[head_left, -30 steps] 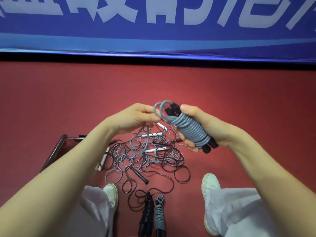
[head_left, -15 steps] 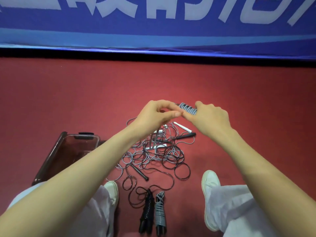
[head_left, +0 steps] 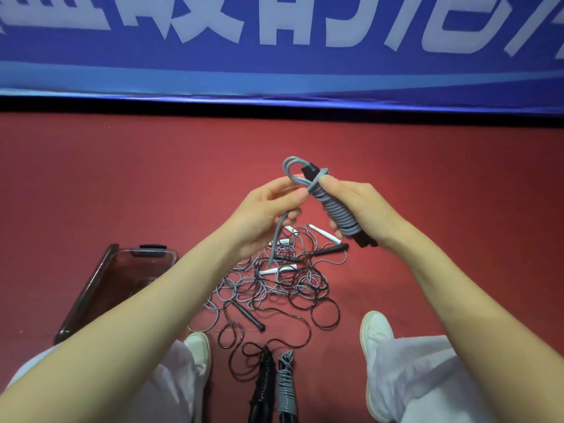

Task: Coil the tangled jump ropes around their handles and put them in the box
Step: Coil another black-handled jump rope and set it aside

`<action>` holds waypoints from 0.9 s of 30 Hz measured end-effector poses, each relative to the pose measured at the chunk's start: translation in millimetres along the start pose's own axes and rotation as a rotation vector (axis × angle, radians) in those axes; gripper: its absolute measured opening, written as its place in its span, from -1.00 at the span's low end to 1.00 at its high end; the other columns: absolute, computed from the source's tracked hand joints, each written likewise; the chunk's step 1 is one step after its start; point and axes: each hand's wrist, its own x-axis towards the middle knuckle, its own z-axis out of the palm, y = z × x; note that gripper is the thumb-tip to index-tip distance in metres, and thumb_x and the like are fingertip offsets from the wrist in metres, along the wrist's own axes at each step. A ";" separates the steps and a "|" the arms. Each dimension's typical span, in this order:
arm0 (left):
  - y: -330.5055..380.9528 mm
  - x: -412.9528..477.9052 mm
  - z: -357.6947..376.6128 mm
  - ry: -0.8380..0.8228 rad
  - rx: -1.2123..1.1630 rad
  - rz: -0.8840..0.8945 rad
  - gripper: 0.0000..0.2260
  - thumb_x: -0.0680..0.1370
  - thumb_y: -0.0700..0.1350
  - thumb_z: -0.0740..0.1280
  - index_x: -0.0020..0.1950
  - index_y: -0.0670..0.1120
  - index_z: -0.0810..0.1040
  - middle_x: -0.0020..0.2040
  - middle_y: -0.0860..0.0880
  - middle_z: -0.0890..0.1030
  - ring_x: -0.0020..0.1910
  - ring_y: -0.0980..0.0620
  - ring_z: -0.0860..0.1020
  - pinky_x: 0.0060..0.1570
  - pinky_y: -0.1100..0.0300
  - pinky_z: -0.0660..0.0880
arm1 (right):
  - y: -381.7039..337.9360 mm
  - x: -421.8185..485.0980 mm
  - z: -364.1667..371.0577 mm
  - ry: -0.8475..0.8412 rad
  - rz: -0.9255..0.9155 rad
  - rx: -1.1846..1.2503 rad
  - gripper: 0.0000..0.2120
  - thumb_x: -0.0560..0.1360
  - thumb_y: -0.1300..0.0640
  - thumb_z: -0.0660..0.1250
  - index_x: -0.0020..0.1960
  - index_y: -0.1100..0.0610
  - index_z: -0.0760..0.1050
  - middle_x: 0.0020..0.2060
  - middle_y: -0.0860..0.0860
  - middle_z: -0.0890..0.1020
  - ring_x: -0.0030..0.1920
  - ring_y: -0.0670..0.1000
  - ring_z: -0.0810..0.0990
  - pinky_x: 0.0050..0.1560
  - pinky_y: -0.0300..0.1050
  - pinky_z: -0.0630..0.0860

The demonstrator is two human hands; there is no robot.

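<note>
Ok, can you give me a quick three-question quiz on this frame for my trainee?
1. True or false: the wound rope in the right hand is black.
2. How many finished coils lie between the shoes? A one, B two, C four.
3. Fill in: the box sits on the person's ____ side.
Key: 1 false, it is grey; 2 B; 3 left.

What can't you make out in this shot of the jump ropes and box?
Head view:
Box contents: the left forearm covers most of it.
Handles in the grey rope bundle: coils and the right hand hide all but black ends.
Black coiled rope and grey coiled rope: lower ends cut off by the bottom edge.
Tangled pile: rope count unclear, strands overlap.
</note>
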 end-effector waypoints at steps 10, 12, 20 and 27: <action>-3.7 -3.5 -5.8 -0.079 0.089 0.144 -0.84 0.44 -0.26 0.40 -0.03 -0.08 0.54 -0.20 0.03 0.62 -0.41 0.15 0.37 -0.37 0.35 0.34 | 0.2 -12.8 6.0 -0.406 0.301 0.335 -0.31 0.30 -0.49 0.13 -0.31 0.19 0.43 -0.54 0.14 0.43 -0.59 0.08 0.43 -0.55 -0.22 0.39; -2.0 -3.6 -3.1 -0.082 0.061 0.135 -0.81 0.45 -0.24 0.40 0.01 -0.10 0.48 -0.21 0.02 0.63 -0.43 0.14 0.37 -0.38 0.34 0.34 | 0.3 -11.7 9.5 -0.427 0.326 0.409 -0.30 0.31 -0.49 0.10 -0.30 0.20 0.43 -0.54 0.14 0.44 -0.59 0.08 0.44 -0.56 -0.21 0.39; -11.4 3.1 0.3 0.140 0.084 0.123 -0.87 0.51 -0.29 0.35 -0.05 -0.12 0.44 -0.38 0.06 0.56 -0.50 0.14 0.27 -0.45 0.34 0.20 | 0.4 -3.5 21.7 -0.040 0.208 0.211 -0.42 0.48 -0.36 0.15 -0.08 0.17 0.50 -0.40 0.15 0.59 -0.47 0.11 0.56 -0.44 -0.10 0.53; -3.8 3.9 -5.4 -0.040 0.158 0.090 -0.72 0.41 -0.20 0.39 0.11 -0.11 0.51 -0.18 -0.02 0.62 -0.43 0.12 0.38 -0.36 0.35 0.35 | -3.5 -7.3 21.6 0.009 0.217 0.180 -0.38 0.37 -0.40 0.25 -0.33 0.20 0.51 -0.46 0.18 0.51 -0.54 0.09 0.48 -0.47 -0.13 0.46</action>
